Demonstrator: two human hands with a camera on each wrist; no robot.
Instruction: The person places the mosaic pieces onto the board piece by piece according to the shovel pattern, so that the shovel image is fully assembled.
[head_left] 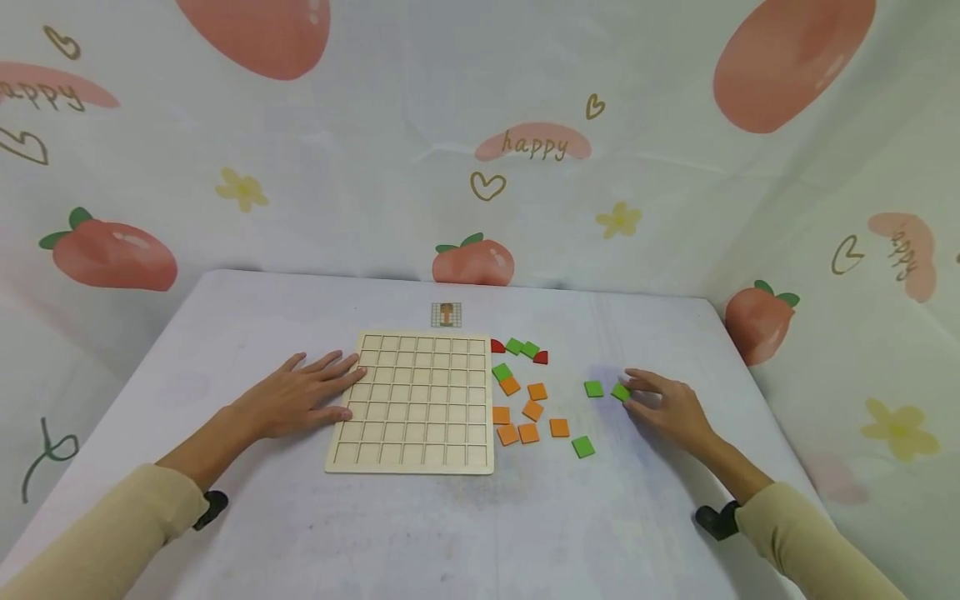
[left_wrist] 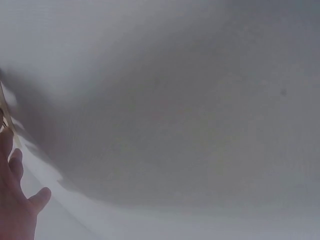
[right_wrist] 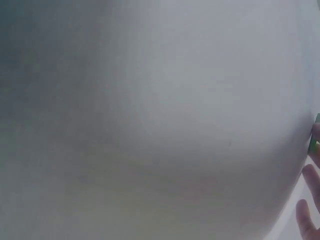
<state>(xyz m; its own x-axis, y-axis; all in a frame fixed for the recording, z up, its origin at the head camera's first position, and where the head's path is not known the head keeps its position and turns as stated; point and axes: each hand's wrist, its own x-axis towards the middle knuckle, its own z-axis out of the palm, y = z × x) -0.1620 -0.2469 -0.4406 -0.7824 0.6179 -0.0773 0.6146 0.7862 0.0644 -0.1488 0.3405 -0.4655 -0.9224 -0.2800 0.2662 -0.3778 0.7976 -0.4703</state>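
Your right hand (head_left: 666,408) pinches a green tile (head_left: 620,392) near a second green tile (head_left: 594,389), right of the wooden grid board (head_left: 416,408); your left hand (head_left: 300,400), fingers spread, touches the board's left edge

Head cam: pic card (head_left: 446,314) too small to make out in detail. R hand (head_left: 667,408) fingertips hide pt of one green sq. tile (head_left: 620,392); L hand (head_left: 303,398) fingertips cover bits of grid board's (head_left: 409,408) L edge. L sleeve (head_left: 97,533) + R sleeve (head_left: 817,542) cut off at btm. L wrist cam: hand cropped L & btm, board just a sliver. R wrist cam: hand cropped R, tile a blurry strip.
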